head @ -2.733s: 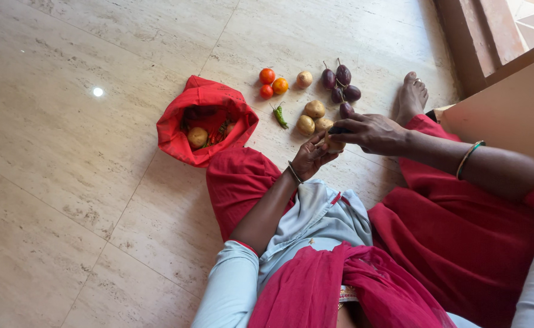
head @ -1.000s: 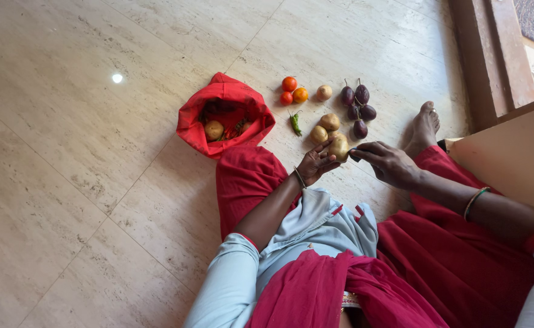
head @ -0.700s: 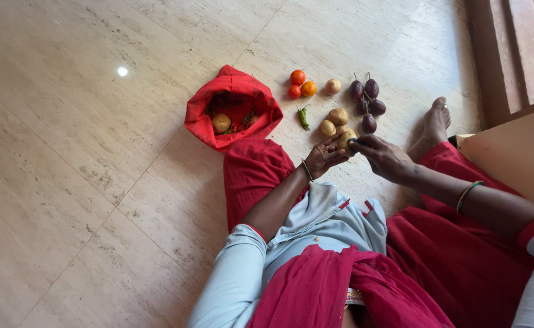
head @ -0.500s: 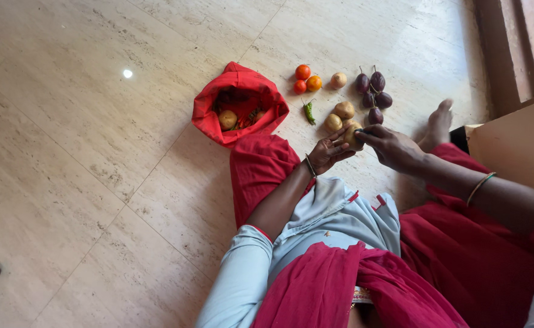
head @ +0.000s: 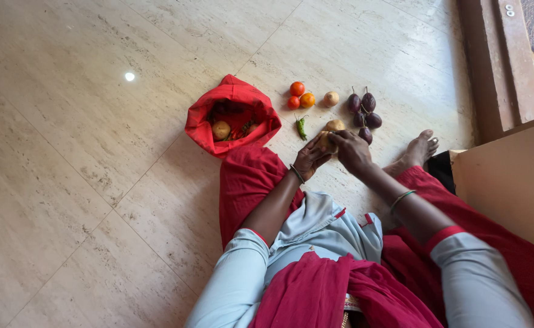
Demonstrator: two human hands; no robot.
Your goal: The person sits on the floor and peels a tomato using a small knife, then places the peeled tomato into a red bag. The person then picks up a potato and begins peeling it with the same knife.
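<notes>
I sit on a marble floor in red and pale blue clothes. My left hand [head: 310,158] cups a tan potato [head: 326,142] from below and the left. My right hand [head: 352,152] closes over the same potato from the right and hides most of it. Both hands sit low over the floor, right beside another potato [head: 335,125]. Just beyond lie several dark purple eggplants [head: 364,110], a green chilli [head: 301,127], a lone potato [head: 330,98] and three tomatoes [head: 298,89]. To the left, a red cloth bag [head: 233,100] stands open with a potato [head: 221,129] inside.
My bare foot [head: 419,149] rests on the floor right of the eggplants. A brown wooden door frame [head: 492,61] runs along the upper right. A beige flat panel [head: 510,182] stands at the right edge. Bare marble tiles [head: 84,152] stretch to the left.
My right hand has swung left and now covers the potato that my left hand holds. Both hands have dropped closer to the potatoes on the floor. The view has shifted slightly.
</notes>
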